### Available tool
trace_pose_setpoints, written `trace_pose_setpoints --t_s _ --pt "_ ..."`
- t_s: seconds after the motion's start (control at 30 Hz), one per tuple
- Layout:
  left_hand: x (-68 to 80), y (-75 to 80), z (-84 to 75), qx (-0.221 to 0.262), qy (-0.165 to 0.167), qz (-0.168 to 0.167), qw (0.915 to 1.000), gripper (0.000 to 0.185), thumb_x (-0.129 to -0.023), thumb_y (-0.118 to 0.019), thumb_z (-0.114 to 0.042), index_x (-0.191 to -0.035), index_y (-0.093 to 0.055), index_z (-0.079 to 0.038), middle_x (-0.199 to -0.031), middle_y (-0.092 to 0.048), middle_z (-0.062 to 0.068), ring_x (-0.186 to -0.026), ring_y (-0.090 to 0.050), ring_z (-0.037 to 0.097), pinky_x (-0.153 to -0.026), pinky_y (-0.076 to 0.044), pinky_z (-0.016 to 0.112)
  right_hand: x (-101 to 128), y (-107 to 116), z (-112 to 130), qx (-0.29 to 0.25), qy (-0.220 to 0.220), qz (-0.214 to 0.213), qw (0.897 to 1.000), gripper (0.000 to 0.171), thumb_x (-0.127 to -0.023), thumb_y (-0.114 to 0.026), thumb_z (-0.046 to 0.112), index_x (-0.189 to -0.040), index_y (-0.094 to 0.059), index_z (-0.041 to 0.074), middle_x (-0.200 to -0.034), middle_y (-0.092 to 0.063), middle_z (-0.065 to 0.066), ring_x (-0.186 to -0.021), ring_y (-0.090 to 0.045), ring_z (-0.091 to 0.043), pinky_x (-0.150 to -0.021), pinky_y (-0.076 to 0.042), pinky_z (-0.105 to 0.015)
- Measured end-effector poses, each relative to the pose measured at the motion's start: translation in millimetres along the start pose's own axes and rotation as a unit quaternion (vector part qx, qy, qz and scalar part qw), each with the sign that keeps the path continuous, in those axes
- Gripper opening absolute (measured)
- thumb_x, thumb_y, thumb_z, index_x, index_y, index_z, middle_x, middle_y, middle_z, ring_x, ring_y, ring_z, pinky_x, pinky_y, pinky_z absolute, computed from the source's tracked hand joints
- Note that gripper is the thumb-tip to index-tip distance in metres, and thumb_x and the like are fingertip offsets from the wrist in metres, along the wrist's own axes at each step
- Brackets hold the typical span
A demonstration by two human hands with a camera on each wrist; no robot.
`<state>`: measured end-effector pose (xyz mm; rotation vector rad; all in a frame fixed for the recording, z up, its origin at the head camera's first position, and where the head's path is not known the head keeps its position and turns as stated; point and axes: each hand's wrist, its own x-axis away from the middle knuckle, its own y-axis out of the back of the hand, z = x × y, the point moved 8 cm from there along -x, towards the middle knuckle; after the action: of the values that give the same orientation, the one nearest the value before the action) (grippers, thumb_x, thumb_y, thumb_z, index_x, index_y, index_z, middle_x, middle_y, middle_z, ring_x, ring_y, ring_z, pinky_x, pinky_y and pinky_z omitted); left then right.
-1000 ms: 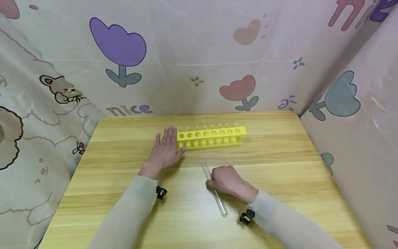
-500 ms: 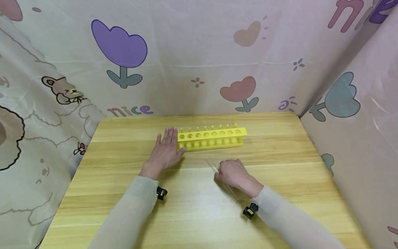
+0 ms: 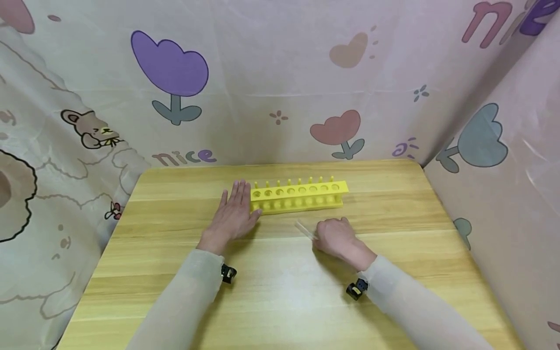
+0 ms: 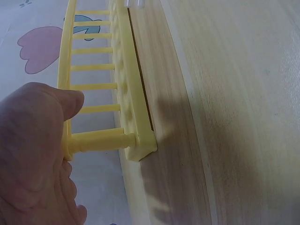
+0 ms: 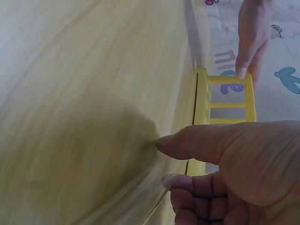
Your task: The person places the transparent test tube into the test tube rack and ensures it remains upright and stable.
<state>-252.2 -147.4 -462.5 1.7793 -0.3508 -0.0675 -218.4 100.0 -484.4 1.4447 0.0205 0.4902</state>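
A yellow test tube rack (image 3: pixel 297 192) stands toward the back of the table, with a row of round holes and several pegs behind them. At its left end, my left hand (image 3: pixel 232 214) holds it; in the left wrist view the thumb (image 4: pixel 70 103) lies over the rack's top plate. My right hand (image 3: pixel 337 236) is in front of the rack and grips a clear test tube (image 3: pixel 305 229). One end of the tube sticks out toward the rack, and the rest is hidden by the hand. Thumb and curled fingers show in the right wrist view.
Light wooden table (image 3: pixel 271 306) lies under both hands. A printed curtain (image 3: pixel 262 58) rises right behind the table's back edge and along both sides. Each sleeve carries a small black camera, one at the left wrist (image 3: pixel 228 273) and one at the right (image 3: pixel 357 289).
The right hand has moved right and a little toward the rack with the test tube, which has turned; its rounded near end no longer shows. The left hand stays at the rack's end.
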Motion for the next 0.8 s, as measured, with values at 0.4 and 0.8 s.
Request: trace_pose_setpoints --t_s 0.4,0.8 --pt "0.1 -1.5 -0.7 0.004 0.001 0.002 1.0 0.086 -0.112 -0.04 -0.048 -0.167 0.003 0.002 -0.175 0.013 0.019 -0.163 0.011 0.035 -0.132 0.006 0.057 1.4 10.3 -2.3 0.007 0.024 -0.049 0.998 0.026 -0.089 -0.078 0.029 -0.075 -0.062 0.014 -0.07 -0.06 0.001 -0.07 -0.057 -0.022 -0.072 -0.047 -0.04" --pt "-1.1 0.1 -0.6 0.013 -0.001 0.0 0.9999 0.095 -0.108 -0.046 -0.055 -0.167 0.003 0.001 -0.175 0.013 0.019 -0.163 0.012 0.035 -0.132 0.005 0.057 13.6 65.8 -21.8 -0.092 0.034 -0.154 0.983 0.025 -0.089 -0.075 0.029 -0.099 -0.075 0.007 -0.093 -0.078 -0.006 -0.086 -0.072 -0.026 -0.091 -0.051 -0.053"
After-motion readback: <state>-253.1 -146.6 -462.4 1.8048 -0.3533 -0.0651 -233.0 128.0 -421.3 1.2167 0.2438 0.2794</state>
